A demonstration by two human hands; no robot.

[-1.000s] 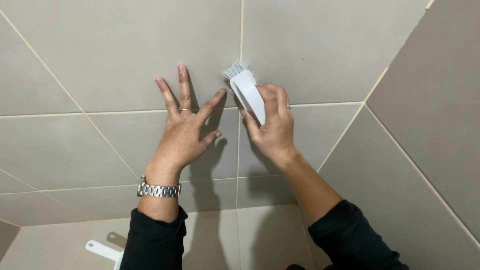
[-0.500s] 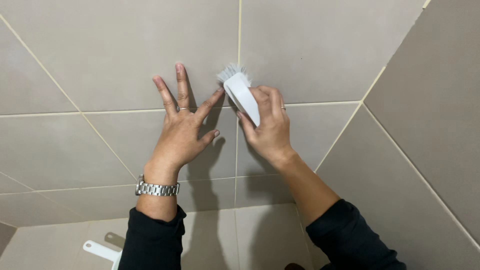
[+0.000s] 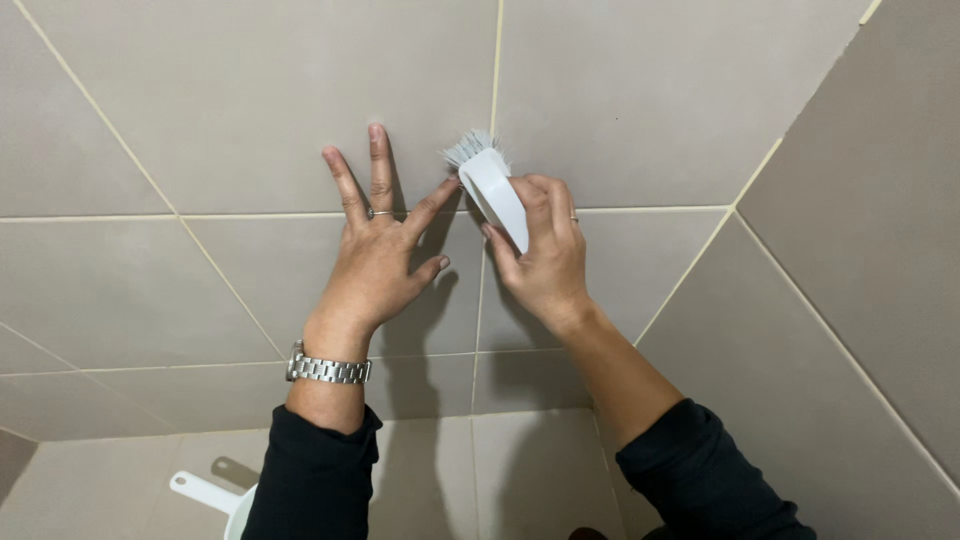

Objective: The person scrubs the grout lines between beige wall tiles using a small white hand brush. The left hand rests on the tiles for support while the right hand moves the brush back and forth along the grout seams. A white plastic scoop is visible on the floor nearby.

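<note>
1. Scoop handle (image 3: 203,491), white, pokes up at the bottom left; we see only the handle and a sliver of the round rim, since the rest is cut off by the frame edge and hidden behind our left sleeve (image 3: 312,478).
2. Our metal wristwatch (image 3: 328,369) shows just its link band; the dial is turned away from us.
3. Our left hand (image 3: 378,260) lies flat against the grey tiled wall (image 3: 250,110), fingers spread wide and holding nothing, with a thin ring on one finger. Its index fingertip reaches almost to the brush.
4. A pale vertical grout line (image 3: 496,60) runs down between our two hands; the lower stretch is partly covered by the brush and our right palm.
5. The white scrub brush (image 3: 492,185) sits at the wall just right of that grout line, near where it crosses the horizontal joint, bristles up and against the tile. We cannot make out how far the bristles press in.
6. Our right hand (image 3: 545,255) is closed around the brush handle, fingers wrapped over it, so the handle's lower end is hidden.
7. A second tiled wall (image 3: 860,260) meets the first at the right, forming a corner.
</note>
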